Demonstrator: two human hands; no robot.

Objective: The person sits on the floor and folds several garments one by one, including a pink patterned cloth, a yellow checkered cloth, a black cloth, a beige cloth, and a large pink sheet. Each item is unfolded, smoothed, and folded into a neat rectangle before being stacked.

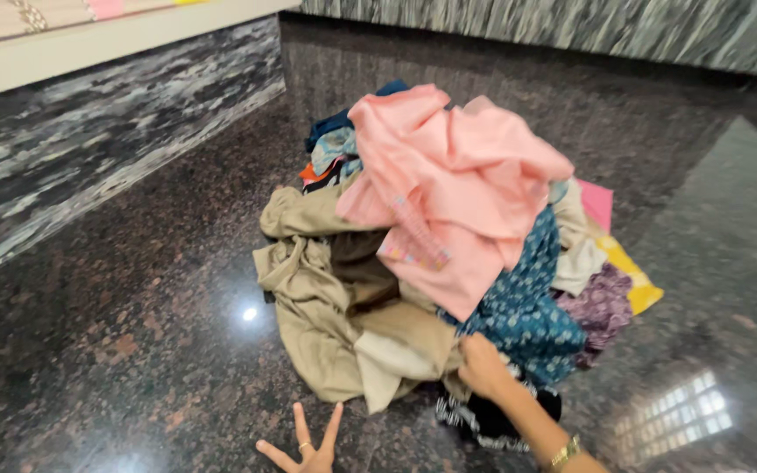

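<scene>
A heap of clothes lies on the dark polished stone floor (133,333). On top is a pink garment (457,175); a khaki garment (317,307) spreads at the left and a blue floral cloth (527,307) at the right. My right hand (481,363), a gold watch on its wrist, grips the edge of the clothing where the khaki and blue floral pieces meet. My left hand (308,447) rests flat on the floor with fingers spread, just in front of the heap and touching no cloth. A black and white patterned piece (475,420) lies under my right forearm.
A marble-faced ledge with a cream top (89,105) runs along the left. A striped stone wall (571,26) closes the back. A purple cloth (602,302) and a yellow and pink cloth (628,271) stick out at the heap's right side.
</scene>
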